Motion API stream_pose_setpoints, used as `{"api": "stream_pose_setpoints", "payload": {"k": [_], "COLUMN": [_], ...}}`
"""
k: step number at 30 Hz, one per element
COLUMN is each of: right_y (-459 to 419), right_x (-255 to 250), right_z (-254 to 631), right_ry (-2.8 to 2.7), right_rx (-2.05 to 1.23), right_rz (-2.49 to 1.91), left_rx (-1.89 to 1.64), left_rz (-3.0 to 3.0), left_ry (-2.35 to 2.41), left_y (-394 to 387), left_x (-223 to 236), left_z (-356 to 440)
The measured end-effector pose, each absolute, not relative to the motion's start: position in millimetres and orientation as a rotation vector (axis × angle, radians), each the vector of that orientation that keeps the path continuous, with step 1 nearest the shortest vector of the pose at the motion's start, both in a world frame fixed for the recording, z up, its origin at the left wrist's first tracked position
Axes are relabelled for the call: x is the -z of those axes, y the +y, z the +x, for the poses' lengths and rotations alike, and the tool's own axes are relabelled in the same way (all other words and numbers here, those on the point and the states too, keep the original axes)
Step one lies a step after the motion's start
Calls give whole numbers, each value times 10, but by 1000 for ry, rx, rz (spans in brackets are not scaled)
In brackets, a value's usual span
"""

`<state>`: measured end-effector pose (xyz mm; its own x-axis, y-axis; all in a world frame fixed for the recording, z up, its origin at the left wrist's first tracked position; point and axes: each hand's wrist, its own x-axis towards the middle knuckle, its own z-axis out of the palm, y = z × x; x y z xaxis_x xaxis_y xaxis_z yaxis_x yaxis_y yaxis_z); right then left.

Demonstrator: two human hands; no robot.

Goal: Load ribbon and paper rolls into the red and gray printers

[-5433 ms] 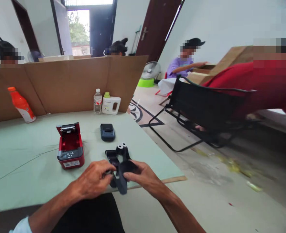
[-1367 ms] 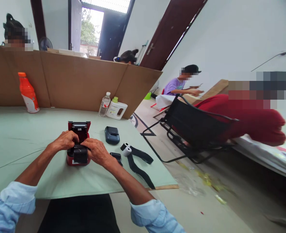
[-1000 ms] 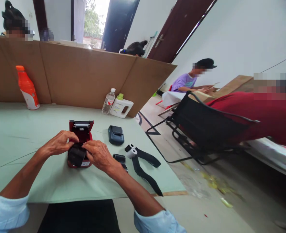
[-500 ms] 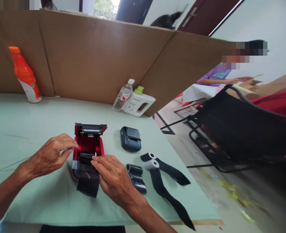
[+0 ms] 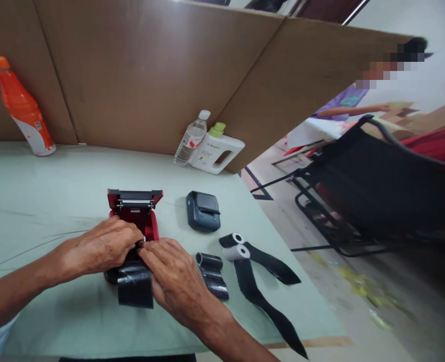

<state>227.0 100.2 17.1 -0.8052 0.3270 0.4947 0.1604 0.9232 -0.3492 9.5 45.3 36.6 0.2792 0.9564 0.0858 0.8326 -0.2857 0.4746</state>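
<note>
A red and black label printer [image 5: 153,229] stands on the table with its lid raised. A black ribbon roll sits in its bay, mostly hidden by my hands, and its wide shiny black ribbon tail [image 5: 135,289] hangs out over the front. My left hand [image 5: 105,241] reaches across the printer's left side, its fingers curled in and closed on the roll. From the right, my right hand [image 5: 173,269] presses its closed fingers on the roll's other end, thumb side beside the ribbon. Both sets of fingertips nearly meet above the roll.
Right of the printer lie a small dark printer [image 5: 203,211], black ribbon rolls [image 5: 212,276] and a white-cored roll [image 5: 237,251] with a long black tail. An orange bottle [image 5: 24,108], a clear water bottle [image 5: 192,141] and a white jug [image 5: 216,153] stand by the cardboard wall [image 5: 150,75].
My left hand has moved right, from the printer's left edge to over the roll. The right hand stays at the roll's right end. The view has tipped slightly downward.
</note>
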Motion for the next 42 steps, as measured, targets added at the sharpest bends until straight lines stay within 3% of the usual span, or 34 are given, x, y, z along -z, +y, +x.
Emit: {"api": "stream_pose_setpoints", "payload": {"k": [11,22,27,33,38,42], "right_y": [702,651,647,646,621,620], "right_x": [-92,-100,-98,-93,-84,-88], "right_z": [2311,2289,2292,2303,2304,2269], "right_ry": [-2249,-2203,-2177,-2178,-2172,-2178], "right_rx": [-312,-271,-322,-337,-361,-347], "right_rz": [-177,-187,-189,-202,-215,-235], "left_rx": [-365,67,-164,-710,-1283,-1253], "left_rz": [2214,2190,2263,2292,2146,1798], "left_ry": [1728,1811,1732,1654,2069,2122], "left_y": [652,772,642,395,332,514], "left_x": [-204,-487,-536,-707,-884,-748], "left_z": [129,286,242,206,-58,-321]}}
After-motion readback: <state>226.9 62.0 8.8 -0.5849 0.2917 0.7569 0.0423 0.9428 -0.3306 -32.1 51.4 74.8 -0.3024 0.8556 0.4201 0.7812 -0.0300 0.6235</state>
